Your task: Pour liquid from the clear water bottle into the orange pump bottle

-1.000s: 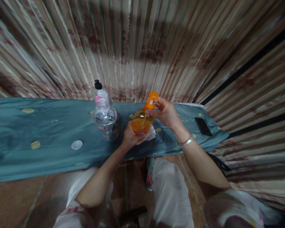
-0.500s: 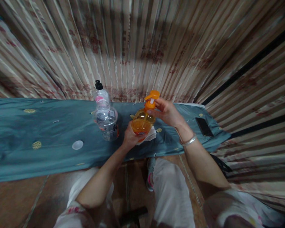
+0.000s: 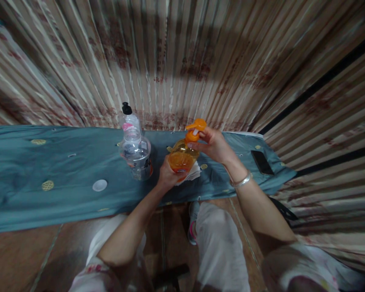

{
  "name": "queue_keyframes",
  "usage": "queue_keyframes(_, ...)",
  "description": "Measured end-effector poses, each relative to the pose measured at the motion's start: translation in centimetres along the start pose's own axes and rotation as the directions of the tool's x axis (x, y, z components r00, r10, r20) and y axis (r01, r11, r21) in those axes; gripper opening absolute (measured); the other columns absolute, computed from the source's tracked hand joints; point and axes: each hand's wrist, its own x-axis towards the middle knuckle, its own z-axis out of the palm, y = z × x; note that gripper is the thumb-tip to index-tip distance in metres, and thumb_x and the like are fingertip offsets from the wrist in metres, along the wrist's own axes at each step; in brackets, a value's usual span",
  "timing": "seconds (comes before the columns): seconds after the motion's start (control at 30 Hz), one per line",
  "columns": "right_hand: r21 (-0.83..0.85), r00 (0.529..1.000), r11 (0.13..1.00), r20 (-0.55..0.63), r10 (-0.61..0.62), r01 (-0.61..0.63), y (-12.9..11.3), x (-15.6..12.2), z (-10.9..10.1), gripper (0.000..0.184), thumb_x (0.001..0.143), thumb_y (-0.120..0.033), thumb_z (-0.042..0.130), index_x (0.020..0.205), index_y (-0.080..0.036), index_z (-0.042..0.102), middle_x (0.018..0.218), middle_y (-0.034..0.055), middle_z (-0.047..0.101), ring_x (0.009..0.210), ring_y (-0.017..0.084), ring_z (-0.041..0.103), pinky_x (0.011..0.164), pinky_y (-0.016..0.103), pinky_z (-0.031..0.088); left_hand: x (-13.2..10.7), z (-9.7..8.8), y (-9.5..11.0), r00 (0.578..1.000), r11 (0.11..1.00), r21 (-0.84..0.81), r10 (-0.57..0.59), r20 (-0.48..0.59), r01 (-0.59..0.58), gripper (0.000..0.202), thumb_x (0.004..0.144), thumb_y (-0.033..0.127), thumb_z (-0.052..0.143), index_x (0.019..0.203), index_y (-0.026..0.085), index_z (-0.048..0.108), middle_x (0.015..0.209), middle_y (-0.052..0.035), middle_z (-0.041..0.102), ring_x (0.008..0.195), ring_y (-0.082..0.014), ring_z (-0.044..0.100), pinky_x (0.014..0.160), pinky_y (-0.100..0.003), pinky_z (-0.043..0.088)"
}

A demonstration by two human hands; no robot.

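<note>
A see-through pump bottle (image 3: 180,159) with orange liquid stands in front of me on the cloth-covered surface, partly over a white tissue (image 3: 194,172). My left hand (image 3: 167,172) is closed around its lower left side. At the neck, the fingers of my right hand (image 3: 211,142) grip the orange pump head (image 3: 194,130), whose spout points left. To the left is a clear, empty-looking plastic bottle (image 3: 136,156) without a cap. Right behind it stands another clear bottle (image 3: 130,123) with a black top, partly hidden.
A small white round lid (image 3: 99,185) lies on the teal patterned cloth (image 3: 76,162) at the left. Toward the right end is a black phone (image 3: 262,162). A pleated curtain (image 3: 170,61) hangs behind the table and along the right side.
My right hand and the orange pump head have shifted very slightly, down and to the right. The left hand keeps its hold, and the other things stay in place.
</note>
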Motion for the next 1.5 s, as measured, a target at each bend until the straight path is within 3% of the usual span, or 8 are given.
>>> queue_keyframes(0.3, -0.06, 0.999, 0.998, -0.033, 0.028, -0.03, 0.1, 0.4, 0.1, 0.052, 0.061, -0.046, 0.093, 0.102, -0.022, 0.07, 0.093, 0.0008, 0.075, 0.095, 0.022, 0.073, 0.096, 0.04, 0.057, -0.1, -0.1, 0.4, 1.0, 1.0, 0.006, -0.018, 0.007, 0.018, 0.071, 0.045, 0.017, 0.095, 0.104, 0.022, 0.057, 0.106, -0.005, 0.074, 0.102, -0.0297, 0.071, 0.094, -0.047, 0.056)
queue_keyframes(0.43, -0.046, 1.0, 0.999, 0.002, 0.001, -0.001, -0.3, -0.1, -0.1, 0.057, 0.064, -0.045, 0.092, 0.112, -0.025, 0.07, 0.107, 0.0014, 0.074, 0.108, 0.023, 0.071, 0.106, 0.042, 0.054, -0.1, -0.1, 0.3, 1.0, 0.999, 0.03, -0.019, 0.001, 0.019, 0.072, 0.045, 0.017, 0.095, 0.106, 0.022, 0.057, 0.106, -0.0053, 0.074, 0.102, -0.0291, 0.071, 0.095, -0.046, 0.056)
queue_keyframes(0.57, 0.032, 0.998, 0.999, 0.068, 0.012, -0.014, -0.4, -0.2, -0.4, 0.047, 0.069, -0.05, 0.088, 0.107, -0.027, 0.073, 0.111, 0.0022, 0.076, 0.118, 0.024, 0.068, 0.112, 0.043, 0.051, -0.1, -0.1, 0.2, 1.0, 1.0, 0.03, -0.008, 0.007, 0.008, 0.072, 0.046, 0.018, 0.096, 0.107, 0.022, 0.057, 0.104, -0.0052, 0.075, 0.101, -0.0299, 0.071, 0.094, -0.046, 0.056)
queue_keyframes(0.87, -0.105, 0.996, 0.994, -0.083, -0.021, 0.012, 0.1, -0.2, 0.6, 0.051, 0.066, -0.052, 0.09, 0.1, -0.022, 0.067, 0.098, 0.0021, 0.075, 0.096, 0.022, 0.072, 0.093, 0.037, 0.058, -0.1, -0.1, 0.5, 1.0, 1.0, 0.014, -0.026, -0.004, 0.026, 0.071, 0.043, 0.017, 0.095, 0.103, 0.022, 0.058, 0.105, -0.006, 0.075, 0.103, -0.0324, 0.072, 0.094, -0.046, 0.056)
queue_keyframes(0.97, -0.03, 1.0, 0.999, -0.024, -0.014, 0.013, 0.1, -0.4, 0.4, 0.063, 0.064, -0.055, 0.091, 0.113, -0.025, 0.066, 0.107, 0.0028, 0.074, 0.107, 0.023, 0.07, 0.1, 0.038, 0.057, -0.1, 0.0, 0.4, 1.0, 1.0, 0.004, -0.023, 0.001, 0.023, 0.07, 0.044, 0.021, 0.095, 0.103, 0.022, 0.058, 0.105, -0.0058, 0.075, 0.102, -0.0317, 0.072, 0.093, -0.046, 0.056)
queue_keyframes(1.1, 0.05, 0.999, 0.999, 0.038, -0.014, 0.012, 0.3, -0.4, 0.3, 0.051, 0.072, -0.062, 0.083, 0.106, -0.027, 0.069, 0.107, 0.0027, 0.075, 0.11, 0.023, 0.069, 0.104, 0.041, 0.055, 0.0, 0.0, 0.3, 1.0, 1.0, 0.0, -0.01, -0.017, 0.01, 0.071, 0.043, 0.018, 0.095, 0.103, 0.023, 0.058, 0.105, -0.0051, 0.076, 0.102, -0.0309, 0.072, 0.094, -0.045, 0.056)
queue_keyframes(1.3, -0.162, 0.988, 0.987, -0.155, -0.026, 0.001, 0.7, -0.3, 0.6, 0.047, 0.066, -0.054, 0.09, 0.092, -0.022, 0.067, 0.097, 0.0024, 0.074, 0.097, 0.023, 0.07, 0.098, 0.041, 0.055, 0.0, -0.1, 0.1, 1.0, 1.0, -0.004, -0.017, -0.006, 0.017, 0.074, 0.043, 0.02, 0.096, 0.107, 0.021, 0.058, 0.104, -0.0049, 0.075, 0.1, -0.03, 0.072, 0.093, -0.047, 0.056)
queue_keyframes(1.5, 0.068, 0.999, 0.997, 0.008, -0.035, 0.034, 0.5, -0.5, 0.4, 0.048, 0.072, -0.057, 0.085, 0.106, -0.026, 0.069, 0.108, 0.002, 0.074, 0.109, 0.022, 0.068, 0.105, 0.04, 0.054, 0.0, 0.0, 0.0, 1.0, 1.0, -0.012, -0.011, -0.001, 0.011, 0.075, 0.043, 0.019, 0.095, 0.108, 0.021, 0.059, 0.107, -0.0063, 0.075, 0.103, -0.0317, 0.071, 0.094, -0.047, 0.055)
